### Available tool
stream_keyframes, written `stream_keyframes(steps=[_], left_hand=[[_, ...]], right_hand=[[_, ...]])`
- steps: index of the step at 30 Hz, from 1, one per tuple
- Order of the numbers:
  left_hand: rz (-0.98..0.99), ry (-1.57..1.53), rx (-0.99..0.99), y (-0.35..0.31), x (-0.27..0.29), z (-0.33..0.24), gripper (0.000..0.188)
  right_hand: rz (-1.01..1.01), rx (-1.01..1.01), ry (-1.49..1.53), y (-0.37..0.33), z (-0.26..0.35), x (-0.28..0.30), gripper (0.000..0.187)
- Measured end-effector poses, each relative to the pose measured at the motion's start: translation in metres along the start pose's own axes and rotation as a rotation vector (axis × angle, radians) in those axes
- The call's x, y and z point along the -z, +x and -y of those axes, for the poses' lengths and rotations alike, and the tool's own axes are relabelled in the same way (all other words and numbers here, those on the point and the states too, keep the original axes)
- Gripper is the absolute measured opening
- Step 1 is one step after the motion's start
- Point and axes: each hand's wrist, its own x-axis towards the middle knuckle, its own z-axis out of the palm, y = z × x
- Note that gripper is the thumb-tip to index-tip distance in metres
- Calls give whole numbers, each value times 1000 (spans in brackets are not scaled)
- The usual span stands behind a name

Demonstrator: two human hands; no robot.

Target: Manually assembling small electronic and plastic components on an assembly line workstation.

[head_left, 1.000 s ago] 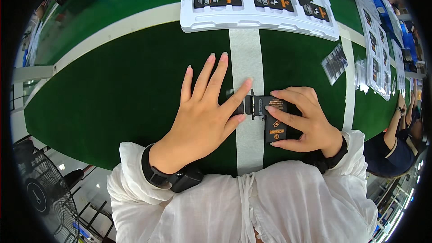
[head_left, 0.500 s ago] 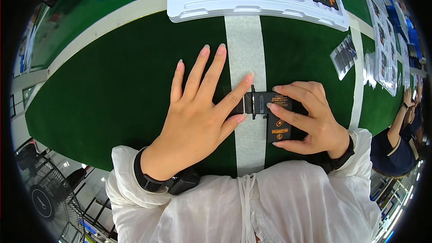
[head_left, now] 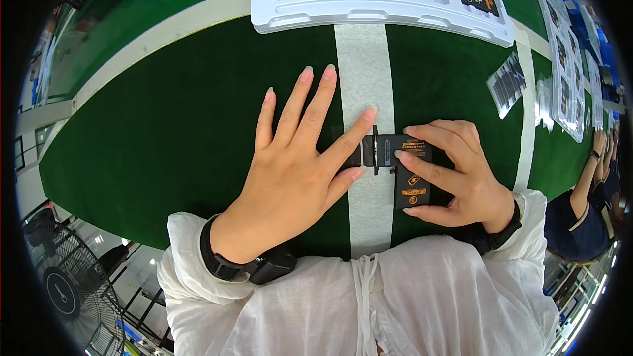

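A flat black phone battery (head_left: 412,191) with orange print lies on the pale strip and green mat in front of me. My right hand (head_left: 461,178) grips it, with curved fingers on its face and at its upper and lower edges. A narrow dark bar (head_left: 376,150) stands crosswise at its left end. Left of that, a dark glossy strip (head_left: 356,155) runs under the thumb and forefinger of my left hand (head_left: 290,158). The left hand lies palm down, fingers spread wide. Its palm side, and whatever lies beneath it, is hidden.
Beyond my hands, a white plastic tray (head_left: 382,16) holds several black batteries. A small clear packet with dark strips (head_left: 506,86) lies at the right, near more trays (head_left: 564,86). A fan (head_left: 69,290) stands at lower left; another person (head_left: 580,211) works at far right.
The whole view has shifted slightly to the right. Both hands keep the same places on the battery and the dark strip.
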Motion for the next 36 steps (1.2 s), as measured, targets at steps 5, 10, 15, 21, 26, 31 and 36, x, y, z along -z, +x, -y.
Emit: stream_keyframes(steps=[5,10,15,21,26,31,36], left_hand=[[2,4,-1,1,0,1,57],[0,-2,-4,1,1,1,57],[2,-8,0,1,0,1,56],[-17,7,-9,0,0,0,56],[-40,15,-22,-1,-2,0,56],[-71,30,-32,-3,-5,1,55],[-106,71,-81,-5,-7,2,55]], right_hand=[[0,3,-4,1,0,1,56],[10,-1,-16,1,1,1,56],[23,10,-37,1,2,1,57],[20,19,-64,0,3,1,57],[3,28,-81,0,5,1,58],[-3,49,-109,-1,7,-1,57],[7,45,-201,-3,15,-1,58]])
